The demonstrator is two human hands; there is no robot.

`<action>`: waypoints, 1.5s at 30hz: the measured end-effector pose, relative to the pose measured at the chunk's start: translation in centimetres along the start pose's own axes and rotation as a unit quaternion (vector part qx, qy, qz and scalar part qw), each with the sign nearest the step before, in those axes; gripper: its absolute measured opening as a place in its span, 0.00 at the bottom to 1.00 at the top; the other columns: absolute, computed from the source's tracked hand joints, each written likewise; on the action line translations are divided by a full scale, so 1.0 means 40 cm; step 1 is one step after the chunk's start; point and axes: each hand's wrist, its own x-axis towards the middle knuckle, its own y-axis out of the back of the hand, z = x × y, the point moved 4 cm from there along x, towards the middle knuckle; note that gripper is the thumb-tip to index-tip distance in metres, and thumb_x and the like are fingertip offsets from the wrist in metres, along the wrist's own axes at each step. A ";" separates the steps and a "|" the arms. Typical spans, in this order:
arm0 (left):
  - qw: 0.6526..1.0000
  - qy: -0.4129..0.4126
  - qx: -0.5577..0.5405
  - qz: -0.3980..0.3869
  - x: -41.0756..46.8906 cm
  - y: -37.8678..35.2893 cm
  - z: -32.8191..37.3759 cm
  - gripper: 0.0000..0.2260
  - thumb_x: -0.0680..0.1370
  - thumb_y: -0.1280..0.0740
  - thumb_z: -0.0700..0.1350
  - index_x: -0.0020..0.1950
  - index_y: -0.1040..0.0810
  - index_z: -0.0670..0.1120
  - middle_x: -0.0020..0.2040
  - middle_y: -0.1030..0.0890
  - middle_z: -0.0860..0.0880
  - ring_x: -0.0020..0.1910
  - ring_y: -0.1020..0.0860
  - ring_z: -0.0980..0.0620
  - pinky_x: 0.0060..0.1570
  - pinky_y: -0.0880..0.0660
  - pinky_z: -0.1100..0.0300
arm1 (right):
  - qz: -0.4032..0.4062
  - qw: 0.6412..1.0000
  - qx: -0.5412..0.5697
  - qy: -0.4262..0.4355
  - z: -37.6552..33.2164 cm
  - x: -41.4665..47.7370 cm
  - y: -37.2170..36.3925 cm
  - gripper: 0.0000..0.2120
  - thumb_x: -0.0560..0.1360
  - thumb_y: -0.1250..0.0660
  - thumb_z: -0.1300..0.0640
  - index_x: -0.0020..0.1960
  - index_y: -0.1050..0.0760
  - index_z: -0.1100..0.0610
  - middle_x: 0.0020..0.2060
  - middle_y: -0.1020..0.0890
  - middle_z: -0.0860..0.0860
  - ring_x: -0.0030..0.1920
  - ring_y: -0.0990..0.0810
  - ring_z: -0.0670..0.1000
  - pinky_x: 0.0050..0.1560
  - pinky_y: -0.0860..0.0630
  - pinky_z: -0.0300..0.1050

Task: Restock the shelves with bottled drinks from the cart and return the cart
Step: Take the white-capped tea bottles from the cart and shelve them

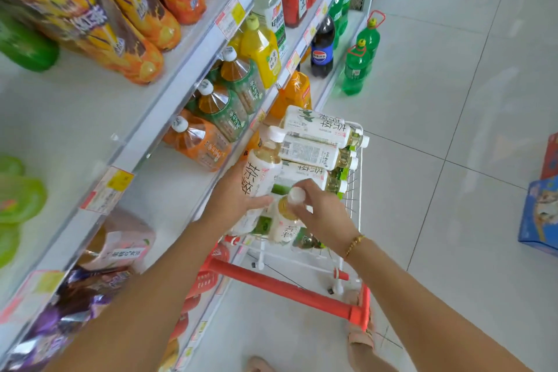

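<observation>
By the shelf (169, 190), the left hand (232, 190) wraps a white-labelled tea bottle (261, 175) held over the cart (287, 287). The right hand (320, 211) pinches the cap of a second bottle (285, 220) standing inside. Better to lift straight up, clear of the wire rim. The labels read 茶, and beyond them stands a Pepsi bottle (322, 48).

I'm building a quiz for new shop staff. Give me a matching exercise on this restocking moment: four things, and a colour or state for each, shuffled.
1 cart handle
2 cola bottle
3 left hand
4 right hand

A blue label
B grips a white cap
C red
D holds a tea bottle by its body

Pairs: 1-C, 2-A, 3-D, 4-B
</observation>
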 end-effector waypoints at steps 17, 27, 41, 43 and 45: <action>0.971 0.179 -0.122 0.102 -0.127 -0.076 -0.180 0.31 0.63 0.21 0.45 0.62 0.30 0.46 0.53 0.22 0.53 0.50 0.23 0.53 0.39 0.30 0.67 | -0.042 0.973 0.186 -0.128 0.088 0.060 -0.075 0.22 0.67 0.24 0.61 0.54 0.31 0.50 0.50 0.21 0.45 0.49 0.21 0.45 0.40 0.25 0.32; 0.964 0.167 -0.094 0.186 -0.172 -0.005 -0.117 0.31 0.63 0.21 0.51 0.60 0.32 0.49 0.51 0.26 0.57 0.48 0.26 0.56 0.40 0.30 0.69 | 0.034 0.989 0.102 -0.104 0.030 0.023 -0.144 0.36 0.60 0.20 0.56 0.63 0.31 0.55 0.50 0.22 0.46 0.49 0.23 0.47 0.45 0.28 0.36; 0.900 0.019 -0.115 0.420 -0.393 0.471 0.376 0.27 0.60 0.19 0.46 0.53 0.29 0.53 0.44 0.23 0.63 0.39 0.25 0.74 0.35 0.31 0.79 | 0.045 0.951 0.242 0.189 -0.627 -0.008 0.384 0.31 0.58 0.19 0.61 0.58 0.27 0.52 0.50 0.18 0.47 0.53 0.20 0.47 0.55 0.22 0.47; 0.883 -0.017 -0.127 0.452 -0.444 0.544 0.454 0.27 0.59 0.19 0.46 0.53 0.28 0.52 0.44 0.22 0.63 0.39 0.24 0.72 0.36 0.29 0.77 | 0.047 0.939 0.247 0.236 -0.739 -0.045 0.443 0.32 0.58 0.19 0.62 0.58 0.27 0.53 0.49 0.18 0.47 0.52 0.19 0.47 0.55 0.21 0.49; 0.867 -0.054 -0.122 0.480 -0.499 0.614 0.529 0.27 0.59 0.20 0.49 0.52 0.27 0.52 0.45 0.20 0.62 0.42 0.22 0.69 0.39 0.28 0.75 | 0.041 0.922 0.263 0.280 -0.847 -0.088 0.491 0.31 0.58 0.20 0.65 0.57 0.27 0.54 0.47 0.17 0.47 0.50 0.18 0.47 0.53 0.20 0.49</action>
